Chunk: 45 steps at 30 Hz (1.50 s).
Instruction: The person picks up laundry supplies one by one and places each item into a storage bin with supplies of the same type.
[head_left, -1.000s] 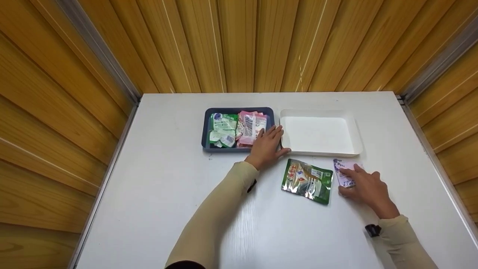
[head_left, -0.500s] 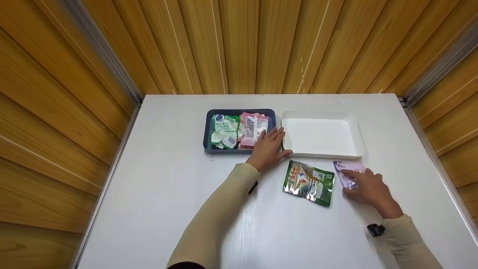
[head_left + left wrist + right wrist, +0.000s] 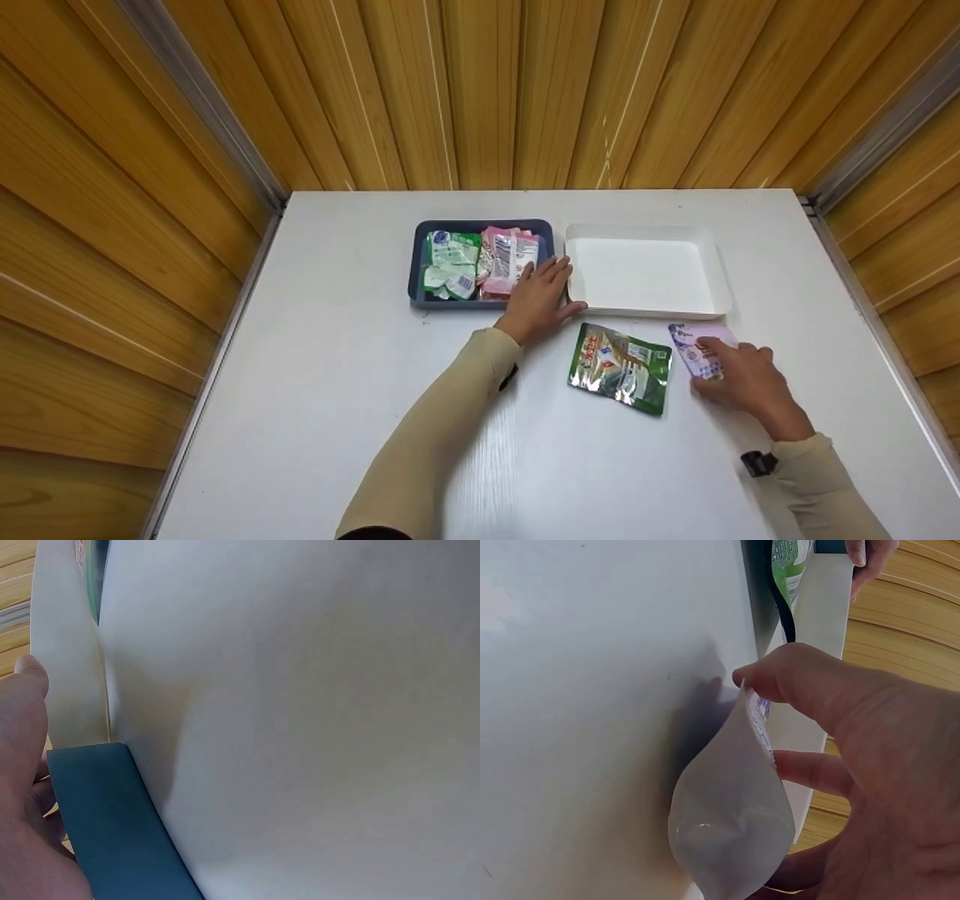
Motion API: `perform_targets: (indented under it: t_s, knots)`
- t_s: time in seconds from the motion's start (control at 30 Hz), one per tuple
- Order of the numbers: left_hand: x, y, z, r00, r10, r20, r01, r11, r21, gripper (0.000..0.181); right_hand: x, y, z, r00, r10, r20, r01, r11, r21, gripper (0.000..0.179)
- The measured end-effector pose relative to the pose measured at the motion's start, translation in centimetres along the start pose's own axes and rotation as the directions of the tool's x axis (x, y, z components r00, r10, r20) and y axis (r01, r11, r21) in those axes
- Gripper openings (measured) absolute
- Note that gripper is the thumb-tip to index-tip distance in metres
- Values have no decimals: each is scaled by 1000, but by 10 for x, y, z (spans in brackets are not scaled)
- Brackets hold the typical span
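Observation:
My right hand (image 3: 746, 379) grips a small lilac pouch (image 3: 694, 349) in front of the white tray. In the right wrist view the thumb (image 3: 780, 675) is at one edge of the pouch (image 3: 735, 817) and the other fingers lie on its printed face. The pouch's pale bottom bulges toward that camera. My left hand (image 3: 538, 296) rests with fingers extended where the dark blue tray (image 3: 465, 304) and the white tray (image 3: 637, 310) meet. A green and silver pouch (image 3: 621, 369) lies flat on the table between the hands.
Inside the blue tray are green pouches (image 3: 452, 259) on the left and pink pouches (image 3: 504, 259) on the right. The white tray's bare floor shows. A white table (image 3: 337, 360) carries everything, with wood-patterned walls (image 3: 480, 90) behind and at both sides.
The head view has tilted slightly. My right index finger has drawn back a little across the lilac pouch toward me. The left hand and both trays stay put.

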<state>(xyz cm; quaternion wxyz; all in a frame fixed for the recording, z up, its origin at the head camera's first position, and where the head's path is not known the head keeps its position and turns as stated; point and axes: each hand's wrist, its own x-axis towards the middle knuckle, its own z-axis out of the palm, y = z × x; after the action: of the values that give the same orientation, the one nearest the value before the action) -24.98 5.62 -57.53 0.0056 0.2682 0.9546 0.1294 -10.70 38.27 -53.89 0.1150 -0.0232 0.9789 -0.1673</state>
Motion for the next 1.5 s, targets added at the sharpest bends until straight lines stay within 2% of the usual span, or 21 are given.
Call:
perform_targets:
  t_s: [0.4, 1.13, 1.5]
  knots:
    - [0, 1, 0, 1000, 1, -3, -1, 1000, 29, 84, -4, 7, -1, 999, -3, -49, 1, 999, -36, 71]
    - [0, -1, 1, 1000, -6, 2, 6, 1000, 16, 84, -15, 26, -10, 995, 10, -102, -16, 998, -60, 70]
    - [-1, 1, 0, 1000, 9, -21, -9, 1000, 27, 82, -16, 30, -15, 992, 41, -121, -47, 997, -54, 69]
